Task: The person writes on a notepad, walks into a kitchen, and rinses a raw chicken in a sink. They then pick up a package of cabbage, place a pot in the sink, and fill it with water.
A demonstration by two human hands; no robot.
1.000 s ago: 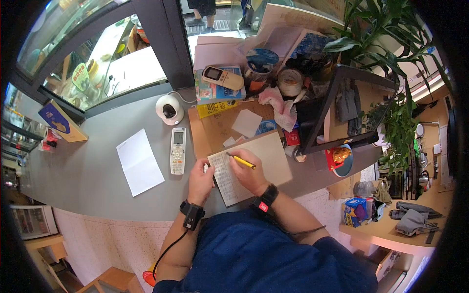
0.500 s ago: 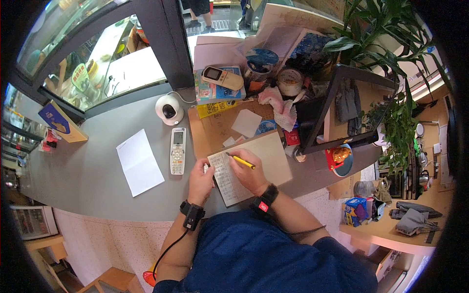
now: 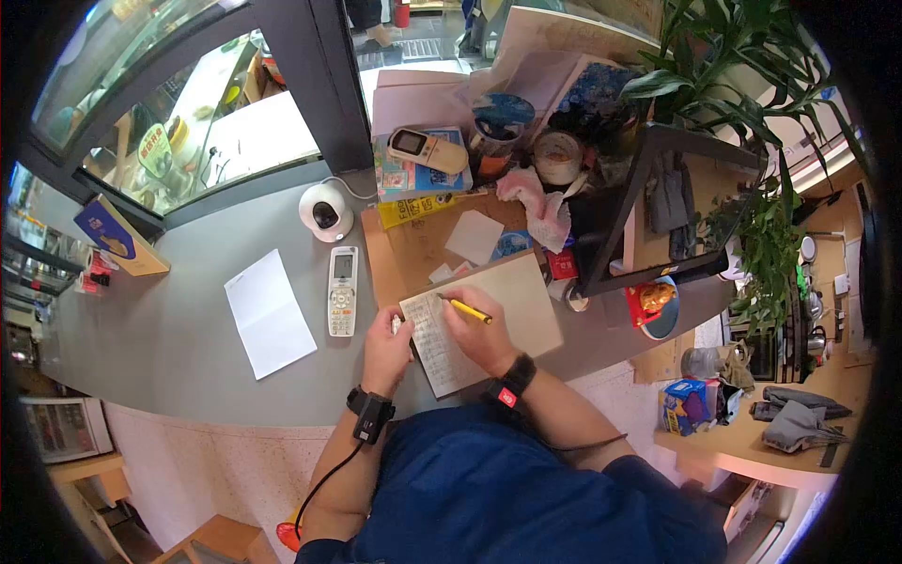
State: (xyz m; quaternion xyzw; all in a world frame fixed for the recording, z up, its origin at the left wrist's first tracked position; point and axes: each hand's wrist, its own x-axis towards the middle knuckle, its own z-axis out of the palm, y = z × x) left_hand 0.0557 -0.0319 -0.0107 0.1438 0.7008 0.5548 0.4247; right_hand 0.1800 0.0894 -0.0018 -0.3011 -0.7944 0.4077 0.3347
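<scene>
My right hand (image 3: 479,329) grips a yellow pen (image 3: 470,310), its tip end over the written side of an open notebook (image 3: 512,305). Rows of handwriting fill much of that left page; the right part is bare. At the notebook's left edge, my left hand (image 3: 385,352) is curled closed around a small white thing (image 3: 396,324) that I cannot make out fully. A white cordless handset (image 3: 343,291) lies on the grey counter just left of this hand. Further left is a folded white sheet of paper (image 3: 271,315).
A white camera (image 3: 326,211) stands behind the handset. Beyond the notebook are a beige handheld device (image 3: 427,150), a roll of tape (image 3: 558,157) and a crumpled pink-white tissue (image 3: 537,202). To the right stand a black-framed screen (image 3: 672,207) and a golden figurine (image 3: 655,299).
The pen and my right hand have shifted very slightly over the page. My left hand stays at the notebook's edge. Beyond the window, a person's legs have moved.
</scene>
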